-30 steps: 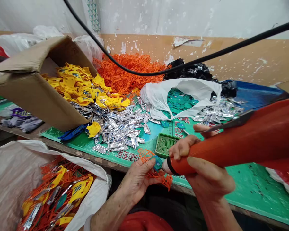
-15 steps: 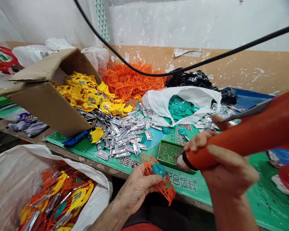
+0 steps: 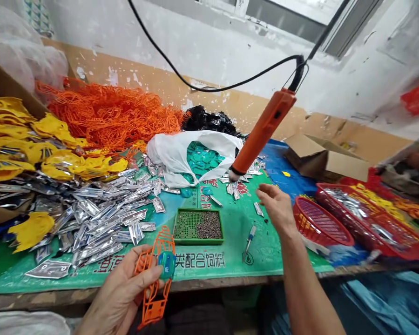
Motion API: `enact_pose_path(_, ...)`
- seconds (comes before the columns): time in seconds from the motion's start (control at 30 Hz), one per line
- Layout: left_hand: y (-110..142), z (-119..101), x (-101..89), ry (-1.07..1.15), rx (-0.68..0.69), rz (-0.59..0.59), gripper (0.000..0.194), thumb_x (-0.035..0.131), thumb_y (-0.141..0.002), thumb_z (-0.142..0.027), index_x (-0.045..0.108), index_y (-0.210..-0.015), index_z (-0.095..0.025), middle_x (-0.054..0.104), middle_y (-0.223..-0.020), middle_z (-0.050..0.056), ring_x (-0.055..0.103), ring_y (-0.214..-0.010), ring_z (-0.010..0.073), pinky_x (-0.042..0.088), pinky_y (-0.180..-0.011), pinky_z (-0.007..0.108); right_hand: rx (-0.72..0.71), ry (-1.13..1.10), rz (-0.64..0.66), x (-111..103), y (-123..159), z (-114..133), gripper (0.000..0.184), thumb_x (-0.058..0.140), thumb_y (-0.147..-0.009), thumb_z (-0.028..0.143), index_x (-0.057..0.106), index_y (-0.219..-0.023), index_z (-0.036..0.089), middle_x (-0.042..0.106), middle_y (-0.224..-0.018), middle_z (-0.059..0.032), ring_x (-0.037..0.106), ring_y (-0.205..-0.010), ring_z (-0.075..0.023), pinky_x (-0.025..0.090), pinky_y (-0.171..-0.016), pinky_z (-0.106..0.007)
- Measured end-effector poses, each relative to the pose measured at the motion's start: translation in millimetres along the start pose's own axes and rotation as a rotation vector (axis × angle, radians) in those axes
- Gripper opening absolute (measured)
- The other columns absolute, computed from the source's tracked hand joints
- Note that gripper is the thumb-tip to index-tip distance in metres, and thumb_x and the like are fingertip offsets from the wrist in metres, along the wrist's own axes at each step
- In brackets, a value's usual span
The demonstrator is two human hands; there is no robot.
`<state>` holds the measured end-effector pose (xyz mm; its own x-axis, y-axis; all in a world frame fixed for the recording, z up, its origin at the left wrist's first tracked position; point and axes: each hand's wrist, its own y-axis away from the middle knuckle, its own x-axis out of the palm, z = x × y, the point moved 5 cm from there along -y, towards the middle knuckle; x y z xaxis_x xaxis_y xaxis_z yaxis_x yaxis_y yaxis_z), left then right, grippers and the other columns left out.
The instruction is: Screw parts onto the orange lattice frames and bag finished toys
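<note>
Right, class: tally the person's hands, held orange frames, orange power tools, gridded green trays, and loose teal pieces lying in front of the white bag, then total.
Hands (left hand, right hand): 2
Held orange frame: 1
Orange power tool: 1
Green tray: 1
Loose teal pieces: 2
Total: 7

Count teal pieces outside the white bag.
3: one teal piece on the orange frame in the left hand; a second piece and third piece before the bag. Others may be hidden.

The hands (image 3: 277,207) and forearms (image 3: 302,279) are bare, with dark clothing (image 3: 200,311) showing dimly between them.
</note>
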<state>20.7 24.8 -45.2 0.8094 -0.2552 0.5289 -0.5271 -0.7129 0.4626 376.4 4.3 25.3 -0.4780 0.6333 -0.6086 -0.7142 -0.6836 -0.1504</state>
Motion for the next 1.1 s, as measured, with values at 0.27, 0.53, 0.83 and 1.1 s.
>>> enact_pose_path(0.27, 5, -7, 5.5, 0.031, 0.060, -0.142, 0.042, 0.085, -0.058, -0.011, 0.066, -0.094, -0.022, 0.072, -0.071, -0.005, 0.065, -0.052, 0.0107, 0.049, -0.050, 0.017, 0.221, 0.492, 0.194, 0, -23, -79, 0.033, 0.058, -0.090, 0.034, 0.058, -0.117, 0.016, 0.060, -0.119, -0.0077, 0.061, -0.102, -0.0220, 0.053, -0.086, -0.042)
enact_pose_path(0.53, 1, -3, 2.7, 0.104, 0.017, -0.074, 0.037, 0.083, -0.066, -0.016, 0.070, -0.101, -0.018, 0.076, -0.082, 0.001, 0.068, -0.061, 0.0135, 0.055, -0.063, 0.023, 0.208, 0.525, 0.290, 18, -37, -74, 0.034, 0.058, -0.089, 0.034, 0.058, -0.118, 0.015, 0.060, -0.120, -0.0076, 0.062, -0.101, -0.0221, 0.054, -0.083, -0.040)
enact_pose_path(0.83, 2, -6, 13.1, 0.179, 0.155, -0.029, 0.027, 0.075, -0.077, -0.034, 0.070, -0.097, -0.016, 0.074, -0.101, 0.009, 0.068, -0.090, 0.0211, 0.053, -0.082, 0.032, -0.121, 0.037, 0.342, 55, 61, 2, 0.033, 0.061, -0.080, 0.029, 0.053, -0.111, 0.019, 0.062, -0.080, -0.0014, 0.061, -0.071, -0.0172, 0.050, -0.058, -0.028)
enact_pose_path(1.1, 13, -6, 21.2, 0.018, 0.231, 0.065, 0.045, 0.050, -0.090, -0.053, 0.070, -0.104, -0.015, 0.071, -0.106, 0.010, 0.063, -0.095, 0.0219, 0.048, -0.084, 0.031, 0.056, -0.802, 0.949, 117, 167, 79, 0.026, 0.068, -0.078, 0.040, 0.061, -0.089, 0.018, 0.059, -0.060, 0.0043, 0.054, -0.048, -0.0070, 0.047, -0.045, -0.019)
